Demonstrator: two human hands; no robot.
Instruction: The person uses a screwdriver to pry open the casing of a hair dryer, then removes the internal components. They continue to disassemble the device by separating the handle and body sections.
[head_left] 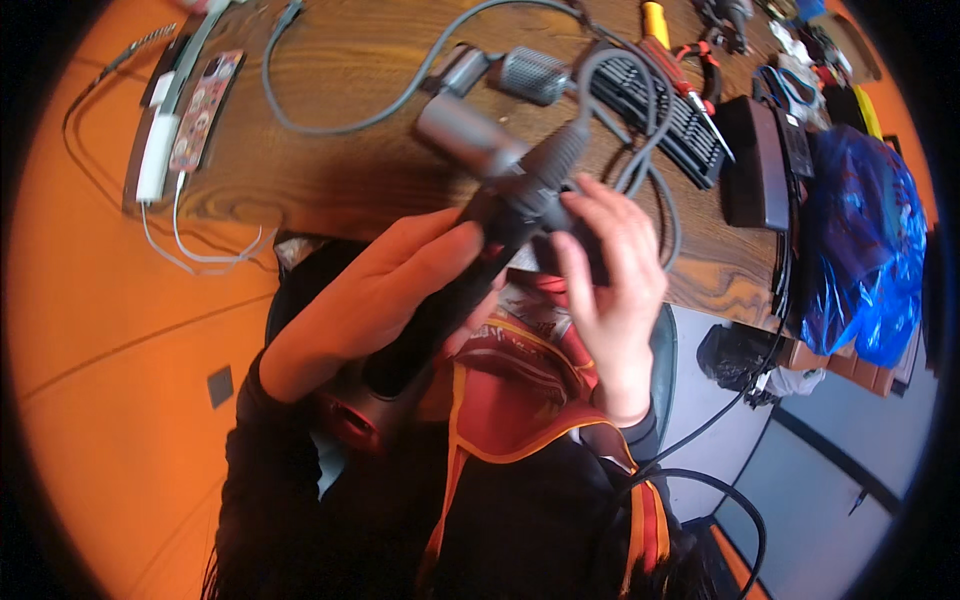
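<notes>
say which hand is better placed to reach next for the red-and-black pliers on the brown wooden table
Probably the right hand: it is nearer the red-and-black pliers, which lie toward its side of the table. The left hand is farther off and wrapped around a black cylindrical handle.

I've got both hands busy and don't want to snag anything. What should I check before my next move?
1. Left hand supporting the hair styler: ok, wrapped around its black body.
2. Right hand firmly gripping: cannot tell; it is at the styler's cord end, but the fingers are blurred.
3. Grey cord clear of other things: not ok, its loops cross the black slotted tray.
4. Screwdriver away from both hands: ok, it lies farther up the table.
5. Round brush attachment resting on the table: ok.
6. Styler switched off: cannot tell.
</notes>
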